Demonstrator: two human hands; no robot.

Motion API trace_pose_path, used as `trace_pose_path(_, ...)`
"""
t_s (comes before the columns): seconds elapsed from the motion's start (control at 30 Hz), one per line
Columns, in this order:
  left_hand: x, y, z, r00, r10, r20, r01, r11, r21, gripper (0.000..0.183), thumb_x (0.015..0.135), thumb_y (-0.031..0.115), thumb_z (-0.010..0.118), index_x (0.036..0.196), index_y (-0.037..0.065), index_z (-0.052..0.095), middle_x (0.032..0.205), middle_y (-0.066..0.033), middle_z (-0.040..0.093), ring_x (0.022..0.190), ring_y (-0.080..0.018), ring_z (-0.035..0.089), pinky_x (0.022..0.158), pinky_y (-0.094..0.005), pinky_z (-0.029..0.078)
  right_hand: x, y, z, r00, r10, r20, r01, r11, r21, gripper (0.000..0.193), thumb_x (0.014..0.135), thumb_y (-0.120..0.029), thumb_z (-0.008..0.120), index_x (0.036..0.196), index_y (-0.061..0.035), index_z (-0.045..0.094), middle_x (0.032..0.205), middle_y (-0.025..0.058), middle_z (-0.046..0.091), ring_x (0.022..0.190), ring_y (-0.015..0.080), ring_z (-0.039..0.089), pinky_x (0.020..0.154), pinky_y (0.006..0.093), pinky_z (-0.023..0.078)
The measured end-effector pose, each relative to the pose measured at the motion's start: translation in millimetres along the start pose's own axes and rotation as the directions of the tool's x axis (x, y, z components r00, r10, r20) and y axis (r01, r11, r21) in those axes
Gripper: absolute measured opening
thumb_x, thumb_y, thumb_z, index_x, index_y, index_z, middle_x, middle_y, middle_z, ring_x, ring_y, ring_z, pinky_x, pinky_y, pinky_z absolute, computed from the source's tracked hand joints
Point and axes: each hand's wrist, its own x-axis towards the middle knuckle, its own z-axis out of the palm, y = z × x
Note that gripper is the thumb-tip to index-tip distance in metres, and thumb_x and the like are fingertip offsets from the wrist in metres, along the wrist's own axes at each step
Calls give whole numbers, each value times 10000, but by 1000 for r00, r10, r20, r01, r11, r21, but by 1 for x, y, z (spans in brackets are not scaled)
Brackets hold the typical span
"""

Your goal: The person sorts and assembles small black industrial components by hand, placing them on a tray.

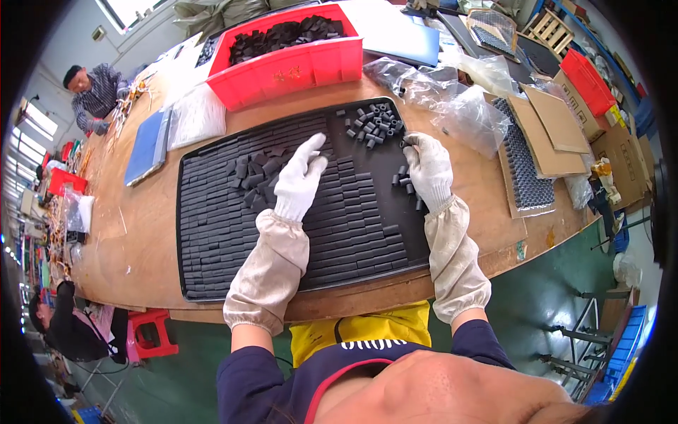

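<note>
A wide black tray (372, 185) lies on the table in front of me. Rows of short black foam pieces (346, 244) fill most of it, with a loose heap of similar pieces (258, 169) on top. My left hand (300, 177), in a white glove, hovers over the rows beside that heap, its fingers stretched and apart. Small hollow black tubes (374, 126) are piled in the tray's far right corner. At the right rim, my gloved right hand (429, 166) has its fingertips pinched on a small dark piece, seemingly one of these tubes. More tubes (402, 181) lie under that hand.
Behind the tray stands a red bin (296, 69) of black pieces. Clear plastic bags (470, 116) and cardboard sheets (547, 134) lie to the right. To the left are a blue packet (148, 147) and a white plastic bundle (198, 116). Another person (99, 92) sits far left.
</note>
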Motion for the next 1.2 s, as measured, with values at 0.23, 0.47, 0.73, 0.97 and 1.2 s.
trace_pose_path(0.23, -9, 32, 7, 888, -271, 372, 457, 610, -647, 296, 1002, 155, 597, 1263, 15, 592, 1114, -86, 659, 909, -127, 665, 787, -303, 592, -2, -55, -14, 978, -180, 109, 150, 959, 242, 237, 794, 20, 702, 1007, -83, 694, 892, 69, 656, 839, 192, 639, 709, 306, 520)
trace_pose_path(0.47, -20, 29, 10, 731, -193, 654, 662, 432, -612, 314, 1017, 166, 574, 1292, 16, 555, 1139, -58, 629, 897, -111, 653, 798, -304, 589, -8, -64, -12, 911, -374, 171, 308, 896, 320, 291, 719, 16, 724, 976, -120, 713, 896, 75, 658, 840, 286, 632, 763, 398, 500)
trace_pose_path(0.73, -22, 40, 18, 794, -326, 514, 588, 627, -511, 364, 987, 260, 644, 1255, 23, 582, 1124, -55, 638, 946, -137, 640, 885, -298, 540, -8, -62, -11, 938, -320, 136, 289, 935, 206, 258, 716, -10, 736, 938, -138, 711, 881, 47, 650, 855, 271, 630, 791, 390, 489)
trace_pose_path(0.97, -23, 50, 22, 851, -291, 437, 435, 857, -278, 349, 977, 230, 656, 1234, -1, 606, 1100, -71, 675, 948, -132, 640, 865, -278, 528, -9, -61, -12, 922, -365, 131, 339, 923, 184, 240, 724, -24, 744, 931, -140, 708, 879, 44, 635, 834, 271, 620, 784, 388, 486)
trace_pose_path(1.2, -20, 47, 17, 826, -307, 473, 470, 839, -276, 341, 958, 217, 674, 1225, 12, 619, 1083, -56, 677, 955, -118, 634, 855, -267, 527, -9, -63, -12, 951, -274, 143, 211, 915, 344, 226, 797, -14, 721, 1005, -92, 677, 910, 50, 649, 821, 197, 629, 751, 313, 499)
